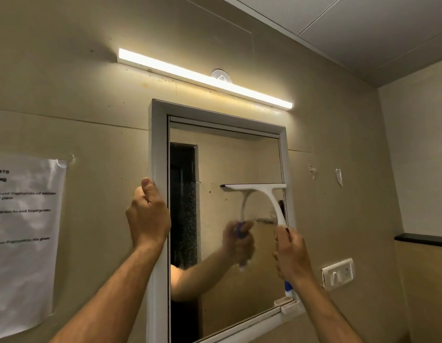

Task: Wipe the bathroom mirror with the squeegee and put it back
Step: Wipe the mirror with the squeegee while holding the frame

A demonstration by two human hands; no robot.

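The bathroom mirror (239,159) hangs on the beige wall in a white frame (159,144). A white squeegee (269,191) with a blue grip lies against the glass at the right side, about halfway up, its blade level and reaching the right frame. My right hand (293,256) is closed around its handle below the blade. My left hand (147,216) grips the frame's left edge, thumb pointing up. The glass reflects the squeegee and my arm. Dark specks dot the glass left of the blade.
A lit tube light (205,79) runs above the mirror. A printed paper sheet (24,241) hangs on the wall at left. A white switch plate (337,273) and a dark ledge (423,240) are at right. A small white holder (290,305) sits at the mirror's lower right corner.
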